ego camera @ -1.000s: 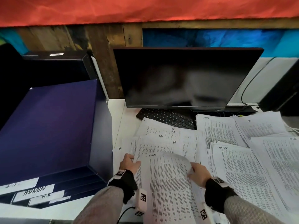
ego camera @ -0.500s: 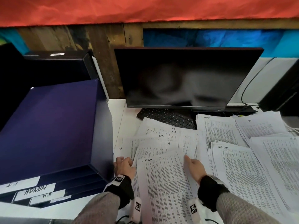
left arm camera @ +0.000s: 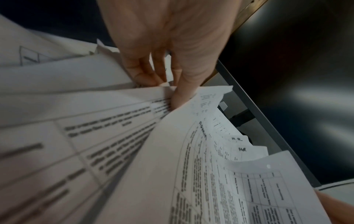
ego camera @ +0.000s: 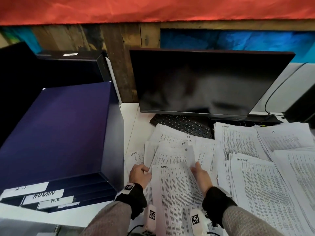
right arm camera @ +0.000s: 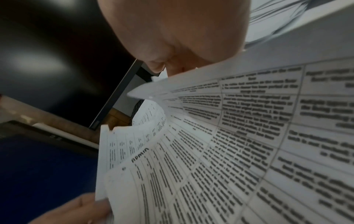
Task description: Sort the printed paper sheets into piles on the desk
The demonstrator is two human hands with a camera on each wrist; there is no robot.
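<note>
The ADMIN sheet (ego camera: 172, 189) lies between both hands; left hand (ego camera: 139, 175) pinches its edge; right hand (ego camera: 202, 177) lies flat, released.

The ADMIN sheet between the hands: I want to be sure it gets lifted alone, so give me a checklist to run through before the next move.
1. Label readable: ok, the ADMIN sheet shows "ADMIN" at its top left corner.
2. Left hand has an edge: ok, its fingers are tucked under the sheet's edge in the left wrist view.
3. Right hand on the sheet: ok, it rests along the right edge, fingers straight.
4. Single sheet only: cannot tell, layers overlap at the fingers.
5. Destination known: ok, another ADMIN-marked pile lies in front of the monitor.
6. Sheets marked H.R. stay put: cannot tell.
</note>
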